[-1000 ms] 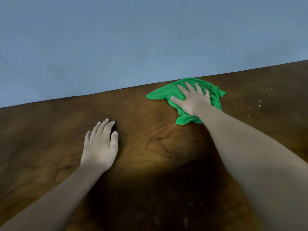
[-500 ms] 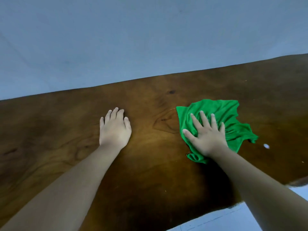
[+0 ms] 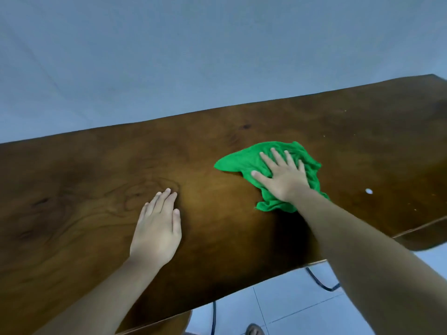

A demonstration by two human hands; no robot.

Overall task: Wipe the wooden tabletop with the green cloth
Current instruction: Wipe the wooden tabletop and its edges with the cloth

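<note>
1. Since half a second ago, the green cloth [image 3: 267, 163] and the right hand [image 3: 281, 176] on it sit farther from the near edge of the wooden tabletop [image 3: 92, 170], and the cloth now trails a point out to the left.
2. Right hand lies palm down on the cloth with fingers [image 3: 278, 157] spread and straight, pressing it flat rather than gripping it.
3. Cloth lies crumpled on the right half of the tabletop, bunched under the wrist at its near end.
4. Left hand [image 3: 157, 228] rests flat on the bare wood, fingers straight and close together, holding nothing, well apart from the cloth.
5. A small white speck [image 3: 368, 191] lies on the wood right of the cloth.
6. Below the near edge, pale floor tiles [image 3: 295, 308] and a dark cable [image 3: 319, 282] show.
7. A plain blue-grey wall [image 3: 217, 56] stands behind the far edge.
</note>
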